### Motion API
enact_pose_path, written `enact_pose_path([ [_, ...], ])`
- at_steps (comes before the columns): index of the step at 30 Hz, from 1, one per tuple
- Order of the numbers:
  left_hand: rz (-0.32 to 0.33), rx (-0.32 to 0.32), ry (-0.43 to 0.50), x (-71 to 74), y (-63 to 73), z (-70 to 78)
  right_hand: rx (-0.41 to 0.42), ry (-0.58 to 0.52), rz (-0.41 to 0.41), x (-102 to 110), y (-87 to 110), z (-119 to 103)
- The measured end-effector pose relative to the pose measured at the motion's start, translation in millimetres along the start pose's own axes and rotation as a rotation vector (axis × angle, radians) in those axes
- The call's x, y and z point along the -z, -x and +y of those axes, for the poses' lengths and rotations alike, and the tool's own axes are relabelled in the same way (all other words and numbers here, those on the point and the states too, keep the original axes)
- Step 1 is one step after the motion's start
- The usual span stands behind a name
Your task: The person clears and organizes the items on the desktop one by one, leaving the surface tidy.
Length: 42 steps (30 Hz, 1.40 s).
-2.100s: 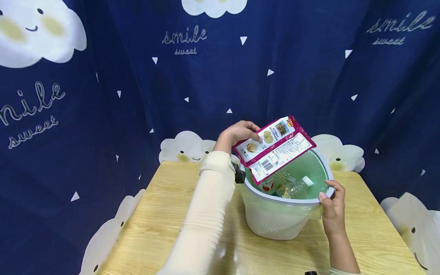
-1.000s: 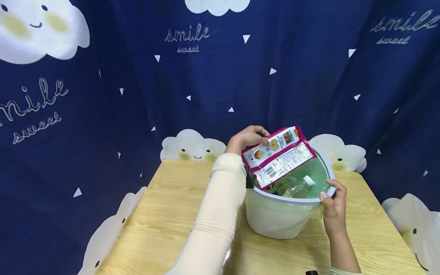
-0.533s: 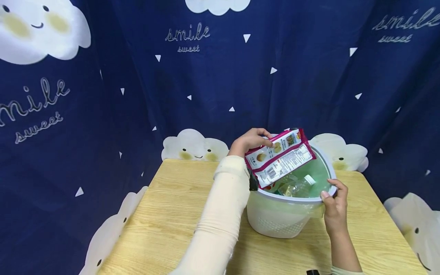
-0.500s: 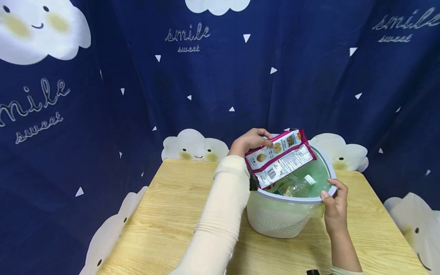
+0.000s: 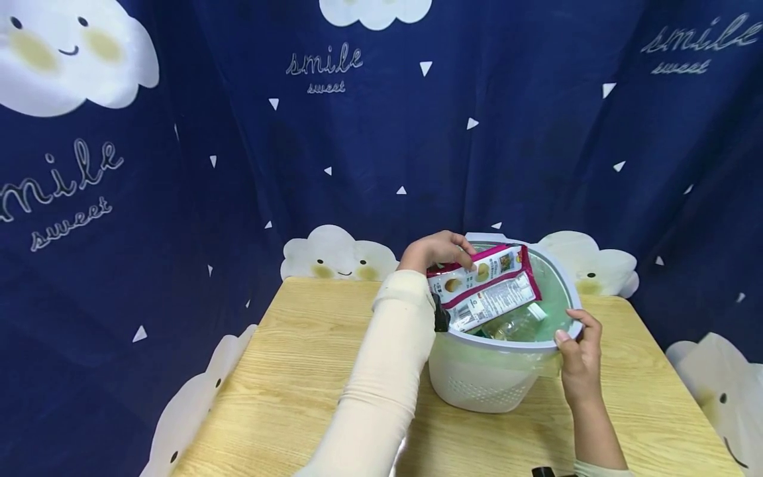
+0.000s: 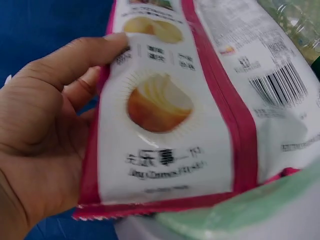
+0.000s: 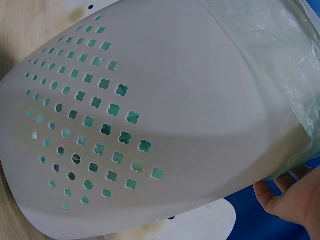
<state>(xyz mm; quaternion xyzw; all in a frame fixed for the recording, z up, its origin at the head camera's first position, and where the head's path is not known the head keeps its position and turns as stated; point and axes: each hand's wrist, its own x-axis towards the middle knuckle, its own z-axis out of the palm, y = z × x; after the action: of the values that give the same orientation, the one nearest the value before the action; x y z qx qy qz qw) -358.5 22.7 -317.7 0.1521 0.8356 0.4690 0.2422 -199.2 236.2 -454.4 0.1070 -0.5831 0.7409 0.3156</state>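
Observation:
My left hand [image 5: 444, 250] pinches the edge of a magenta and white chip bag [image 5: 489, 286] between thumb and fingers. The bag lies tilted within the mouth of a white trash can [image 5: 483, 384], its printed back facing up. A potato picture and a barcode show on the bag [image 6: 165, 135] in the left wrist view. My right hand [image 5: 581, 361] grips the can's rim at the right, thumb on the near side. Inside the can, partly under the bag, lies a clear plastic bottle [image 5: 517, 326] with a white cap.
A pale green liner bag [image 5: 551, 285] lines the can and folds over its rim. The can stands on a wooden table [image 5: 298, 344]. Behind the table hangs a dark blue curtain [image 5: 369, 146] printed with clouds. Holes pierce the can's wall [image 7: 180, 75].
My left hand has carried the chip bag right and down, from above the can into its mouth. The right hand keeps its hold on the rim.

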Motion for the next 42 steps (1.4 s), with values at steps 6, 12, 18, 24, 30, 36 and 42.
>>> enact_pose_path([
  [6,-0.085,0.067,-0.006,0.4,0.2,2.6,0.016,-0.020,-0.017,0,-0.5,1],
  [12,-0.149,0.073,0.052,2.2,1.0,7.7,0.007,-0.005,0.006,-1,-0.2,-1],
  [18,-0.162,0.095,0.097,4.2,2.8,8.2,0.028,-0.010,-0.002,-3,-1.9,-2],
  [24,-0.161,0.087,0.100,3.7,5.8,5.1,0.020,-0.009,-0.002,-2,-0.7,1],
  [30,-0.151,0.055,0.103,3.7,8.0,3.4,-0.039,0.021,0.011,-2,0.7,-5],
  [36,-0.138,-0.012,0.113,6.4,16.1,3.1,-0.064,0.015,-0.036,4,3.7,-9],
  [42,-0.118,-0.137,0.035,8.2,27.7,-3.5,-0.082,-0.043,0.130,12,11.0,-8],
])
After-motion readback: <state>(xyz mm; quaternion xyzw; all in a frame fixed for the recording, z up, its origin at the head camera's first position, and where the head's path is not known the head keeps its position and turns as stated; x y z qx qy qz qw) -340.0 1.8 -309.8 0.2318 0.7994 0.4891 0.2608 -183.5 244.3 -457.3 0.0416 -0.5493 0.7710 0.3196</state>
